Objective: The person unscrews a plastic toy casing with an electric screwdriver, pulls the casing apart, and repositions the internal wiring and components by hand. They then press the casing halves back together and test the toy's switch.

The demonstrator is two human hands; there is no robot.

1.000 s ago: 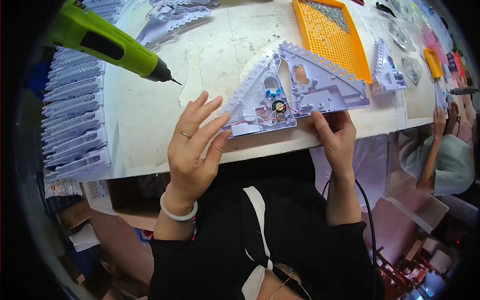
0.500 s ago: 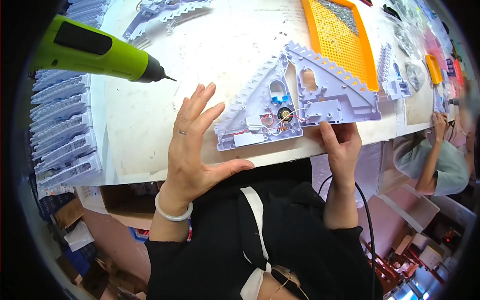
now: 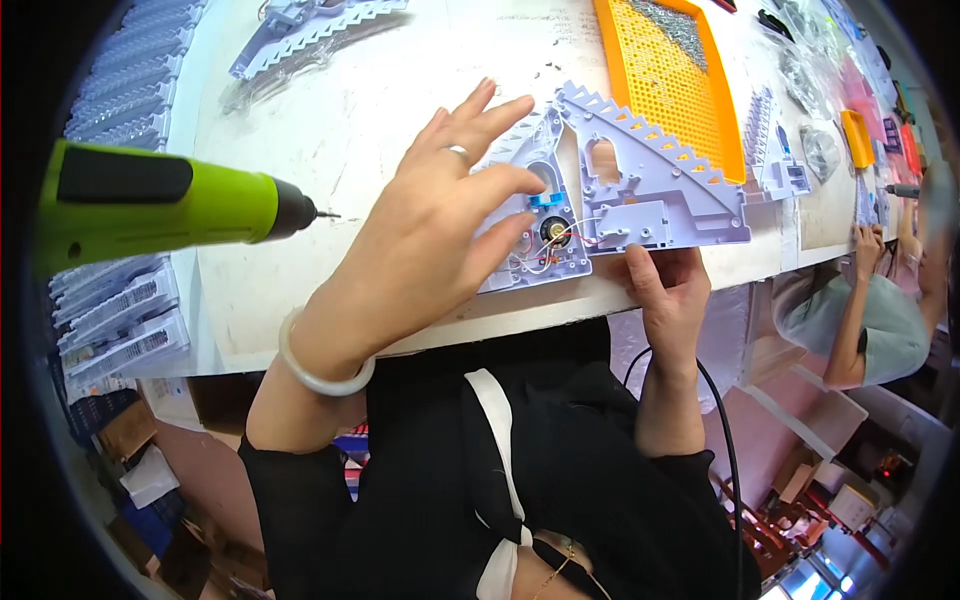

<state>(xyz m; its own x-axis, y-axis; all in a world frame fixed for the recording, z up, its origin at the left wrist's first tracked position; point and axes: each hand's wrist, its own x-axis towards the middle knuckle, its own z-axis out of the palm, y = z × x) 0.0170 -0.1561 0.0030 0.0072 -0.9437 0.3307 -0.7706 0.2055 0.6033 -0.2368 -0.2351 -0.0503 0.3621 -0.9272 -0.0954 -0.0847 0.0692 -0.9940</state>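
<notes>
In the head view, a pale lilac toothed plastic housing lies opened as two triangular halves joined by wires. My right hand [image 3: 670,295] grips the lower edge of the right half [image 3: 690,205], thumb on top and fingers underneath. Over the left half [image 3: 572,266] hovers my left hand [image 3: 425,215], fingers apart, its thumb and index finger close to a blue clip-like part [image 3: 547,200]. Whether they touch it I cannot tell. A round black speaker [image 3: 556,232] with thin red and white wires sits below that part. My left hand hides much of this half.
A green electric screwdriver [image 3: 165,205] hangs at left, bit pointing right. Stacked toothed housings [image 3: 120,310] line the left edge. A yellow perforated tray [image 3: 668,100] holds screws. Another housing [image 3: 775,165] lies right of it. At far right, a person [image 3: 850,320] sits working.
My left hand has moved up and right, from beside the left half to over it. My right hand keeps its hold on the right half. The view has shifted slightly, and the screwdriver appears lower.
</notes>
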